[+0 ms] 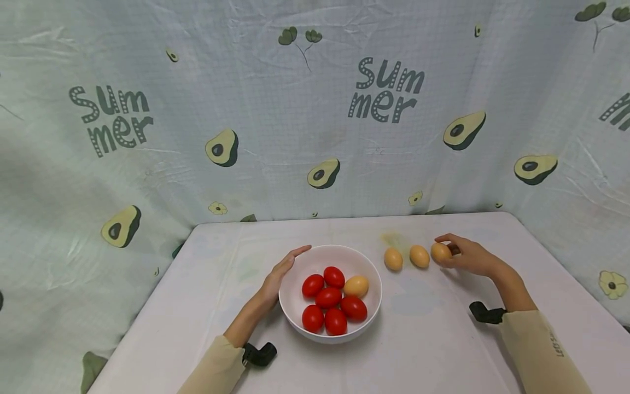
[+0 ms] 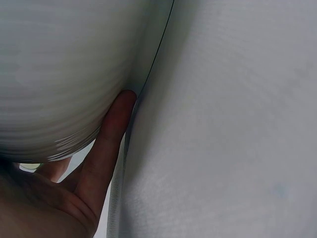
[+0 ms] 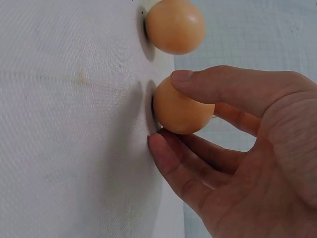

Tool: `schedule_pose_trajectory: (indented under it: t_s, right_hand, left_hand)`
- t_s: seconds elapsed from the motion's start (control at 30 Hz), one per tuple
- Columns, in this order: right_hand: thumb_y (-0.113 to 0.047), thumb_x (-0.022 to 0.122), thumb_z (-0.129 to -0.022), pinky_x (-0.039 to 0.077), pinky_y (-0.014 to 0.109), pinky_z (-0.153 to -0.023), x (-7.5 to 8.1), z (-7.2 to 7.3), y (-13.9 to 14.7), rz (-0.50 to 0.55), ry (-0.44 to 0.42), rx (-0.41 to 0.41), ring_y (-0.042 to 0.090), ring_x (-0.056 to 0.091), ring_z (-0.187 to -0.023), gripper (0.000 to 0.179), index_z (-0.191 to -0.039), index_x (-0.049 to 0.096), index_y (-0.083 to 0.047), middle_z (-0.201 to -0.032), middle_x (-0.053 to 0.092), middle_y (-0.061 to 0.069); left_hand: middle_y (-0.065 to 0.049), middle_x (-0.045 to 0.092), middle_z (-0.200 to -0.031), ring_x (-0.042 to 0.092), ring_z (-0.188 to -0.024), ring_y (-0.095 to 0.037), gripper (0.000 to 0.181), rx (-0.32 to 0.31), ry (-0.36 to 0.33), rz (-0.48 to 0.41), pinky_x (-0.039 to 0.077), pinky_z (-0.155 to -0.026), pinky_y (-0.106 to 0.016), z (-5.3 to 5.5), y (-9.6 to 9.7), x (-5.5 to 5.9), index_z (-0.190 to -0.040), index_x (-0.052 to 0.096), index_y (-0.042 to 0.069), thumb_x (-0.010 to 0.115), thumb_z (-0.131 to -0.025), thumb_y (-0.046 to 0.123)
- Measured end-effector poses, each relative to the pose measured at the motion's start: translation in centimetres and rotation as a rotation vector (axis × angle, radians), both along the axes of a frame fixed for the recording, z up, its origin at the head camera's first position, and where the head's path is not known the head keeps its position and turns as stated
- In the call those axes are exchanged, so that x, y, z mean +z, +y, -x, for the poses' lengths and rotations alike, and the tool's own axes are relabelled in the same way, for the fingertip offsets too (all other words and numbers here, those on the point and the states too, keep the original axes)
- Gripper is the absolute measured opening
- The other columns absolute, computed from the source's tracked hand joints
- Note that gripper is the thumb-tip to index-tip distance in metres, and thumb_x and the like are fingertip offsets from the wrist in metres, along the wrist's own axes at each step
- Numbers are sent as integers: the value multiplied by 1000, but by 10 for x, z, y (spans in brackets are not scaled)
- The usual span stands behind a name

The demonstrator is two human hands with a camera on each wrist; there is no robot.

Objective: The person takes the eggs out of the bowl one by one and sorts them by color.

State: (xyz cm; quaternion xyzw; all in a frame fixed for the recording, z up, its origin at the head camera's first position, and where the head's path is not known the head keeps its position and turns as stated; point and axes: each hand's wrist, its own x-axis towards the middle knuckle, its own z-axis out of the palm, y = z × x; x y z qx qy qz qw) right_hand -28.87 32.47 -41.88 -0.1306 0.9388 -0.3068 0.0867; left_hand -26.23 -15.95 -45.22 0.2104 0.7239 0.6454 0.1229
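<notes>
A white bowl [image 1: 288, 323] holds several glossy red egg-shaped pieces [image 1: 328, 297] and one tan egg [image 1: 356, 286]. My left hand [image 1: 276, 280] rests along the bowl's left side; in the left wrist view, straight fingers touch the bowl's ribbed outer wall [image 2: 59, 89]. To the right of the bowl, my right hand [image 1: 470, 256] pinches a tan egg [image 3: 181, 109] that sits on the table. The thumb lies over this egg and curled fingers reach round its other side. Left of it are two more tan eggs, a nearer one [image 1: 419, 256] and a farther one [image 1: 393, 259].
A white cloth covers the table [image 1: 418, 339]. Behind it hangs a pale curtain [image 1: 275, 109] printed with avocados and lettering. A faint yellow stain [image 1: 392, 239] marks the cloth behind the eggs. Black wrist mounts sit at both sleeves.
</notes>
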Motion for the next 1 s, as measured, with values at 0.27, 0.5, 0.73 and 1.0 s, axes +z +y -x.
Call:
schedule_pose_trajectory:
  t_s: [0.27, 0.5, 0.73, 1.0]
  right_hand:
    - [-24, 72, -94, 53, 63, -96, 1, -2, 2, -2, -2, 10, 52, 55, -126, 67, -149, 43, 1, -139, 54, 36]
    - [-30, 74, -95, 53, 64, -97, 8, -3, 3, -39, 15, 5, 52, 57, -125, 69, -148, 44, 0, -138, 56, 36]
    - [-30, 78, -91, 51, 66, -98, 20, -6, 1, -92, 81, 14, 54, 55, -126, 70, -146, 47, 1, -141, 54, 35]
    - [-18, 73, -95, 51, 64, -103, 41, -14, -17, -35, 198, 89, 52, 55, -128, 60, -146, 48, 2, -144, 54, 31]
  left_hand:
    - [-10, 32, -169, 33, -155, -34, 55, 5, -5, 2, 39, -116, -16, -1, 0, -1, -162, 33, 15, 17, -114, 36]
    - [-8, 31, -170, 30, -157, -31, 55, 16, -5, 12, 29, -127, -38, -1, 1, 1, -162, 34, 16, 17, -113, 38]
    - [-9, 31, -170, 31, -156, -32, 56, 7, -8, -1, 32, -126, -33, -1, 2, 2, -162, 34, 16, 16, -113, 37]
    - [-7, 31, -170, 29, -157, -30, 55, 14, -4, 6, 26, -129, -43, -1, 2, 1, -162, 34, 16, 17, -113, 37]
